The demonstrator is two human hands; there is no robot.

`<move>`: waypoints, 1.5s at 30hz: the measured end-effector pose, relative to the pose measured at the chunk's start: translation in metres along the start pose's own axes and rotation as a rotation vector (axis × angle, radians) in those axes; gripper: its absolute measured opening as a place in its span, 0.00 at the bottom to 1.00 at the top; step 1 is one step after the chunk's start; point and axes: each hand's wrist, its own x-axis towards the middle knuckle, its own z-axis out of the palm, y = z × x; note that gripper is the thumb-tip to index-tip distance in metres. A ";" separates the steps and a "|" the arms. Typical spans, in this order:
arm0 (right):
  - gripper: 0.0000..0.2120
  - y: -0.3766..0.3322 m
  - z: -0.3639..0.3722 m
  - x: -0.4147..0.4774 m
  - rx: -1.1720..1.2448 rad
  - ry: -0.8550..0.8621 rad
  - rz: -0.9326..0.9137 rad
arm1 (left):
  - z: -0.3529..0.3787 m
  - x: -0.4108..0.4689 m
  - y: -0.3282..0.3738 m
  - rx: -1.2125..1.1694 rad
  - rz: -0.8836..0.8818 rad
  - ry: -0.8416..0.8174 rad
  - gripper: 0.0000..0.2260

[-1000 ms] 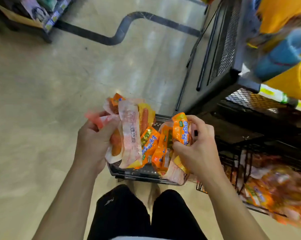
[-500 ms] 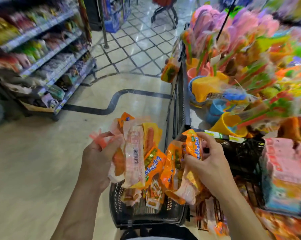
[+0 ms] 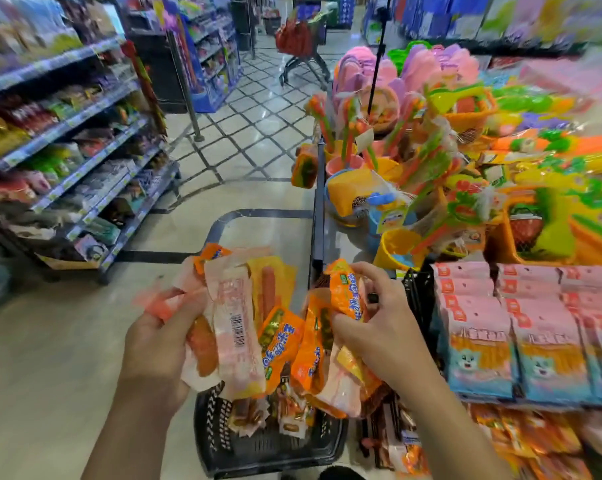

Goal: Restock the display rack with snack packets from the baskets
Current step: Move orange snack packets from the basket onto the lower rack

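Shelves [image 3: 67, 123] appear (view lifted); left hand [image 3: 154, 344], right hand [image 3: 379, 327] still hold packets [image 3: 233, 327].

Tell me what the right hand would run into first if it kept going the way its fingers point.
The right hand points leftward, pinching an orange packet. Straight on, it would likely meet the bundle of packets gripped by the left hand first; depth between them is unclear.

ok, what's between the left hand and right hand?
Head view: no bare gap. A pale pink barcoded snack packet held in the left hand, then orange printed snack packets up to the right hand; a black plastic basket below.
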 end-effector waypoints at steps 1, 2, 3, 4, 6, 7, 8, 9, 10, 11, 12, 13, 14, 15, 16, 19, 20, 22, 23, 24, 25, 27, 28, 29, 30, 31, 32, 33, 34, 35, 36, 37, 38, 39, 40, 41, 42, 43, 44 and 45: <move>0.31 0.004 -0.010 -0.005 0.006 -0.010 -0.001 | 0.008 -0.012 -0.002 0.014 -0.006 0.024 0.05; 0.31 0.007 -0.021 -0.010 0.012 -0.020 -0.004 | 0.016 -0.023 -0.004 0.009 -0.016 0.041 0.02; 0.32 0.011 -0.031 -0.015 0.018 -0.030 -0.009 | 0.026 -0.035 -0.005 0.003 -0.026 0.046 0.01; 0.32 0.014 -0.041 -0.021 0.024 -0.040 -0.012 | 0.033 -0.046 -0.008 0.001 -0.030 0.046 0.02; 0.33 0.022 -0.059 -0.032 0.026 -0.057 -0.014 | 0.047 -0.071 -0.013 0.021 -0.035 0.037 0.04; 0.33 0.026 -0.066 -0.037 0.027 -0.059 -0.013 | 0.052 -0.082 -0.015 0.029 -0.040 0.034 0.04; 0.33 0.030 -0.073 -0.042 0.024 -0.062 -0.011 | 0.056 -0.093 -0.018 0.033 -0.041 0.036 0.03; 0.33 0.034 -0.080 -0.048 0.021 -0.070 -0.009 | 0.058 -0.103 -0.021 0.035 -0.038 0.049 0.03; 0.33 0.037 -0.085 -0.055 0.020 -0.078 -0.006 | 0.058 -0.113 -0.025 0.042 -0.030 0.060 0.04; 0.32 0.041 -0.090 -0.063 0.024 -0.083 -0.001 | 0.058 -0.122 -0.027 0.048 -0.022 0.062 0.05; 0.32 0.044 -0.094 -0.070 0.027 -0.086 0.004 | 0.058 -0.130 -0.029 0.048 -0.018 0.055 0.06; 0.32 0.047 -0.098 -0.079 0.032 -0.088 0.006 | 0.058 -0.138 -0.030 0.037 -0.020 0.041 0.05; 0.31 0.050 -0.102 -0.087 0.037 -0.086 0.007 | 0.058 -0.147 -0.030 0.021 -0.024 0.019 0.05; 0.31 0.053 -0.105 -0.097 0.040 -0.081 0.008 | 0.058 -0.155 -0.030 0.006 -0.027 -0.006 0.04; 0.31 0.056 -0.107 -0.106 0.040 -0.074 0.007 | 0.057 -0.164 -0.030 -0.003 -0.026 -0.026 0.04; 0.30 0.062 -0.112 -0.136 0.036 -0.058 0.021 | 0.055 -0.189 -0.034 -0.004 -0.029 -0.048 0.02; 0.30 0.064 -0.114 -0.147 0.035 -0.051 0.030 | 0.053 -0.198 -0.036 -0.013 -0.036 -0.057 0.03; 0.30 0.069 -0.120 -0.169 0.009 -0.033 0.053 | 0.049 -0.216 -0.042 -0.025 -0.053 -0.078 0.03; 0.30 0.072 -0.124 -0.181 -0.012 -0.026 0.068 | 0.047 -0.227 -0.047 -0.026 -0.064 -0.084 0.03; 0.29 0.075 -0.128 -0.192 -0.032 -0.017 0.081 | 0.044 -0.237 -0.052 -0.031 -0.075 -0.094 0.04; 0.29 0.077 -0.133 -0.201 -0.041 -0.009 0.095 | 0.041 -0.243 -0.058 -0.042 -0.081 -0.105 0.04; 0.30 0.084 -0.143 -0.222 -0.053 0.005 0.136 | 0.034 -0.259 -0.076 -0.044 -0.114 -0.123 0.05; 0.31 0.089 -0.149 -0.233 -0.066 0.009 0.160 | 0.032 -0.268 -0.087 -0.027 -0.137 -0.132 0.04; 0.31 0.096 -0.156 -0.245 -0.085 0.015 0.191 | 0.030 -0.279 -0.098 -0.005 -0.164 -0.128 0.06; 0.31 0.103 -0.163 -0.256 -0.089 0.027 0.207 | 0.031 -0.288 -0.108 0.003 -0.193 -0.123 0.07; 0.31 0.110 -0.171 -0.266 -0.082 0.047 0.216 | 0.034 -0.297 -0.116 0.008 -0.222 -0.127 0.06; 0.31 0.116 -0.180 -0.275 -0.073 0.068 0.226 | 0.039 -0.305 -0.124 0.012 -0.252 -0.137 0.05; 0.31 0.122 -0.188 -0.282 -0.073 0.087 0.235 | 0.046 -0.312 -0.131 0.025 -0.270 -0.148 0.05; 0.30 0.128 -0.198 -0.290 -0.079 0.100 0.247 | 0.053 -0.319 -0.138 0.049 -0.274 -0.149 0.06; 0.30 0.135 -0.207 -0.296 -0.079 0.110 0.262 | 0.062 -0.324 -0.143 0.074 -0.271 -0.143 0.07; 0.30 0.141 -0.218 -0.301 -0.077 0.122 0.280 | 0.072 -0.330 -0.148 0.093 -0.273 -0.143 0.07; 0.30 0.148 -0.229 -0.306 -0.071 0.137 0.296 | 0.082 -0.335 -0.154 0.106 -0.276 -0.156 0.06; 0.30 0.156 -0.241 -0.310 -0.065 0.154 0.303 | 0.093 -0.340 -0.160 0.118 -0.272 -0.168 0.06; 0.30 0.167 -0.254 -0.314 -0.055 0.167 0.308 | 0.105 -0.346 -0.166 0.128 -0.260 -0.178 0.06; 0.30 0.176 -0.267 -0.317 -0.042 0.181 0.313 | 0.117 -0.351 -0.173 0.131 -0.249 -0.185 0.07; 0.30 0.187 -0.281 -0.319 -0.030 0.191 0.325 | 0.131 -0.356 -0.180 0.130 -0.244 -0.189 0.08; 0.29 0.197 -0.296 -0.321 -0.025 0.198 0.334 | 0.144 -0.361 -0.188 0.132 -0.245 -0.188 0.09; 0.30 0.208 -0.311 -0.323 -0.021 0.204 0.339 | 0.159 -0.368 -0.196 0.135 -0.245 -0.185 0.11; 0.30 0.217 -0.328 -0.323 -0.021 0.207 0.341 | 0.173 -0.374 -0.204 0.141 -0.247 -0.179 0.11; 0.30 0.227 -0.345 -0.324 -0.022 0.209 0.346 | 0.187 -0.381 -0.214 0.147 -0.249 -0.162 0.09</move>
